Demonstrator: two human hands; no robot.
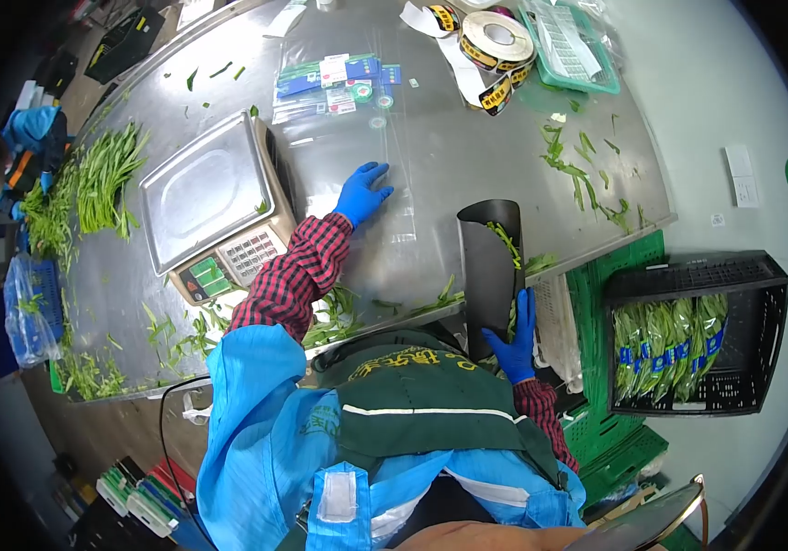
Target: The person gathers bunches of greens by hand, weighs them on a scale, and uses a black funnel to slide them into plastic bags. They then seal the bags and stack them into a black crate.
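My left hand (362, 195), in a blue glove, reaches over the steel table with its fingers apart. Under and beside it lie clear plastic bags (398, 197), flat on the metal. A stack of bags with blue printed labels (348, 78) sits farther back. My right hand (515, 342), also blue-gloved, grips the lower end of a black curved sheet-like trough (487, 275) at the table's front edge. Some green leafy stems (508, 246) show inside the trough; the rest of them is hidden by its wall.
A weighing scale (210, 197) stands left of my left arm, with heaped greens (105, 184) beyond it. Label rolls (497, 41) and a green basket (573, 46) are at the back right. A black crate (697, 404) holds bagged greens (669, 344). Another person (31, 151) is at far left.
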